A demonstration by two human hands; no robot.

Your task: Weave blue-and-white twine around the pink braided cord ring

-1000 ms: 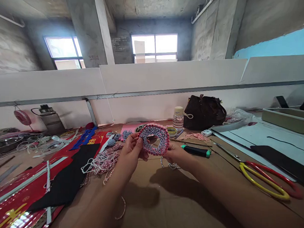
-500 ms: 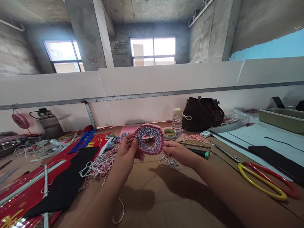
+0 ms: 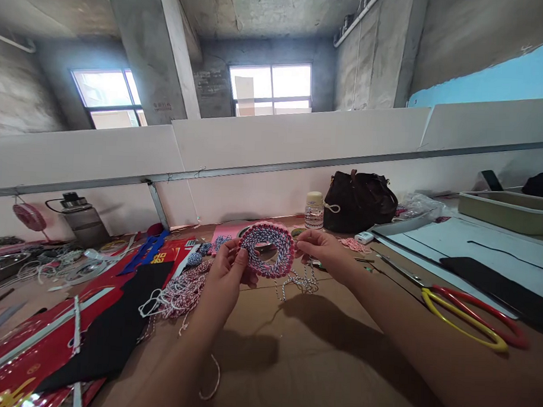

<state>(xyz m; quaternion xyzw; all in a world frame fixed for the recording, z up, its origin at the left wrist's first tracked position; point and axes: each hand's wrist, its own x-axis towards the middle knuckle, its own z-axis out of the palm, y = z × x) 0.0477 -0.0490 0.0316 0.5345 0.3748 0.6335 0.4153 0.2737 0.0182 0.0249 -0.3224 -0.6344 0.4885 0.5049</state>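
A round crocheted ring (image 3: 284,251) of blue-and-white speckled cord with a pink and red edge is held up over the table, its open middle facing me. My left hand (image 3: 229,264) grips its left side, thumb in front and fingers behind. At the right edge of the ring, my right hand (image 3: 317,249) is closed in a pinch; what sits between its fingertips is too small to make out. Loose black-and-white cord (image 3: 302,282) hangs and curls below the right hand. Pink-and-white cord (image 3: 183,292) lies bundled left of the ring.
Large scissors (image 3: 463,317) with red and yellow handles lie at right. Behind stand a dark bag (image 3: 360,203) and a jar (image 3: 314,211). Black cloth (image 3: 111,334) covers red packaging (image 3: 48,338) at left. A tray (image 3: 511,213) and grey bottle (image 3: 84,221) sit farther out.
My right hand has risen slightly, its fingers now pinched higher beside the ring's edge. The loose cord beneath has shifted and spread. My left hand keeps its hold on the ring.
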